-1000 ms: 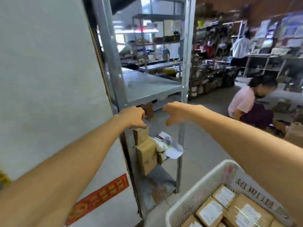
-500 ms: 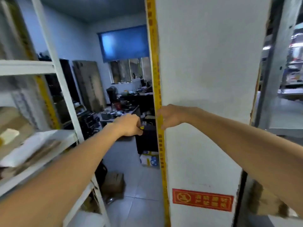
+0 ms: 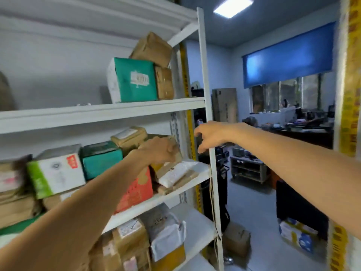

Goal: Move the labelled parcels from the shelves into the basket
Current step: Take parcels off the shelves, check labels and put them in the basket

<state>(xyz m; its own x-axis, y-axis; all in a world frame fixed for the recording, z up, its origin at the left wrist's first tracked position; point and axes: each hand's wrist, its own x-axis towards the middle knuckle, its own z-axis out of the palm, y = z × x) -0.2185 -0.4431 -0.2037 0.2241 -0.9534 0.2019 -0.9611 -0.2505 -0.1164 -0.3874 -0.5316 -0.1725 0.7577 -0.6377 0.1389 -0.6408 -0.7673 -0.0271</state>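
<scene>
On the middle shelf (image 3: 101, 114) of a white rack, the left hand (image 3: 160, 150) rests with fingers curled against a brown parcel (image 3: 166, 139) at the right end of the row; whether it grips it or only touches it cannot be told through the blur. The right hand (image 3: 212, 133) hangs just beside the rack's front post (image 3: 207, 94), fingers loosely spread and bent, holding nothing.

A second ago the view faced a grey metal rack with the basket at the lower right, parcels already in it; then it swept past a white pillar. Now it faces this fuller rack, and the basket is out of sight. That suggests a turn to fetch the next parcel, with many left to move.

Around the brown parcel lie a red box (image 3: 136, 188), a white mailer (image 3: 175, 173), a teal box (image 3: 99, 159) and a green-and-white box (image 3: 56, 171). The shelf above carries a teal box with a label (image 3: 134, 81); the shelf below holds more wrapped parcels (image 3: 148, 237).

Beyond is an office with a blue blind (image 3: 287, 55), desks and a ceiling light (image 3: 232, 5).
</scene>
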